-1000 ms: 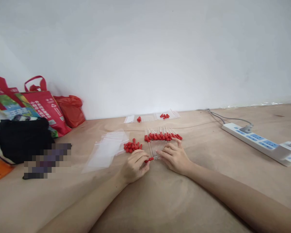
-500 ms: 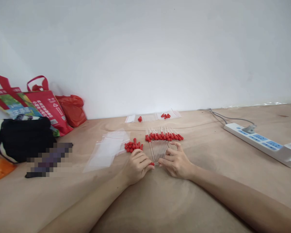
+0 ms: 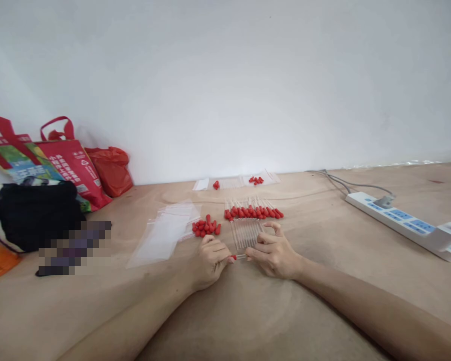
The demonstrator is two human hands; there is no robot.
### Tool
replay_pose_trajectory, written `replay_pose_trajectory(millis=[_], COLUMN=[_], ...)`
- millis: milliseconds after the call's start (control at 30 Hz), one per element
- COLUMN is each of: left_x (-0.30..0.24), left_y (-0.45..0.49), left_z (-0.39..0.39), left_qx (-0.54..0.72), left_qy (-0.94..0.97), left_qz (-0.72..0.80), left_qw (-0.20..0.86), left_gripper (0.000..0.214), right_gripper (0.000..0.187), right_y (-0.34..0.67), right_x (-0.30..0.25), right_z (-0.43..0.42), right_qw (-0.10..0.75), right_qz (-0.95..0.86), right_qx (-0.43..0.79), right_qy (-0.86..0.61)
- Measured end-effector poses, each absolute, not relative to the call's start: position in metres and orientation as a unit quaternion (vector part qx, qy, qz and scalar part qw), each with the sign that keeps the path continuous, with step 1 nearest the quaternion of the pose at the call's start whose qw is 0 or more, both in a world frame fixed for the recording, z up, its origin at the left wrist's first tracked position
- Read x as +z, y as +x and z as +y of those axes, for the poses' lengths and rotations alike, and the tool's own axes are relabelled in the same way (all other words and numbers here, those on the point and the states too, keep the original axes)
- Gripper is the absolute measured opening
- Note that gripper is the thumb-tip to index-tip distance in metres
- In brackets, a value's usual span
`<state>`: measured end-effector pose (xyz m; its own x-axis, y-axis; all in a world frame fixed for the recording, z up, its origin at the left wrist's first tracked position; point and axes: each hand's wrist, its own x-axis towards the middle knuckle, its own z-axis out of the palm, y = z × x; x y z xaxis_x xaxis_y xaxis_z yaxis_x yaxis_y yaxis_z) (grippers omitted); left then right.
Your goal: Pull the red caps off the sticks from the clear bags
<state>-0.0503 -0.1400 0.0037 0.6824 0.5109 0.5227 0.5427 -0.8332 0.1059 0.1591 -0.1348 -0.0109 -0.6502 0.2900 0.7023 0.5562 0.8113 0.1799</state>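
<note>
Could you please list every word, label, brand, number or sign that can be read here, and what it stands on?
No word, brand or number reads clearly.
Red tote bag: Chinese characters, too blurred to read; a small white triangular sign shows.
Green-and-blue tote bag: large white characters, too blurred to read.
White power strip: any markings are too small to read.
Red dropper bulbs and clear tubes: no lettering visible.

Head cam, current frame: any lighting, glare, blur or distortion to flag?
Head view: soft light across the wall, dark shadow along the right forearm; head view: small glints on clear plastic at the wall's base; head view: red shopping bag slanted, likely wide-angle stretch; head view: clear tubes faint, low-contrast; head view: pixelated patch at left.
</note>
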Motion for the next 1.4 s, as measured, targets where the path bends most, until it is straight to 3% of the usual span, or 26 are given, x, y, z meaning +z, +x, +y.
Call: replay_pose_trajectory(millis=[200,367,700,900,1100,1400], left_x=[0.003,0.006,0.004,0.012,0.030,0.037], left_y=[-0.063,-0.072,-0.080,-0.093,-0.095,-0.073], left_z=[-0.136,-0.134,-0.123,-0.103,-0.084,-0.073], left_qx=[-0.299,-0.347,-0.431,-0.475,-0.358,-0.182], left_qy=[-0.907,-0.879,-0.795,-0.708,-0.695,-0.749], left_qz=[-0.293,-0.325,-0.422,-0.522,-0.622,-0.636], left_qw=[0.043,0.016,0.065,0.025,-0.030,0.019], left_gripper=[0.032,0.020,0.023,0.027,0.025,0.017], right_gripper=[0.024,0.023,0.023,0.028,0.030,0.037], right_y=[0.173,0.193,0.193,0.185,0.179,0.181], right_x=[-0.012,-0.012,-0.014,-0.011,-0.008,-0.013], right_z=[-0.131,-0.118,-0.115,-0.115,-0.118,-0.116], right_qw=[0.364,0.386,0.208,0.166,0.153,0.218], right_qz=[-0.873,-0.799,-0.751,-0.763,-0.770,-0.777], right_qx=[-0.184,-0.160,-0.170,-0.094,-0.017,0.025], right_qy=[-0.267,-0.433,-0.603,-0.618,-0.620,-0.590])
